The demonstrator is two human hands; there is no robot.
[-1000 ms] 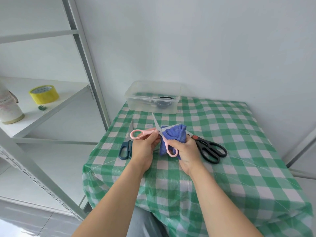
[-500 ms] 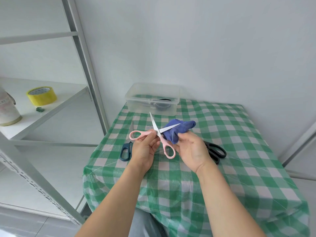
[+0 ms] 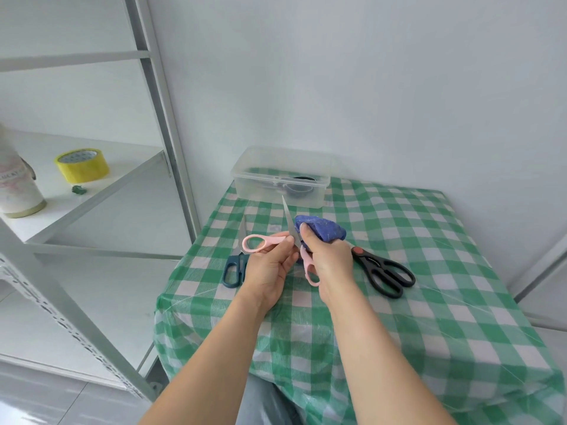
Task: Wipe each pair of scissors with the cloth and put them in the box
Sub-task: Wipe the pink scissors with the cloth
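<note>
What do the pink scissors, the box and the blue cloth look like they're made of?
The pink scissors: seemingly matte plastic handles, bare grey metal blade with a sheen. The box: clear plastic; the checked tablecloth shows through its walls. The cloth: soft blue fabric with a fuzzy nap, possibly microfibre.

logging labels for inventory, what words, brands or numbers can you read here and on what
No text reads clearly.
White container on the shelf: a dark printed line, too blurred to read.
Yellow tape roll: print on the inner core, too small to read.
Black scissors: faint marks on the handle, too small to read.
</note>
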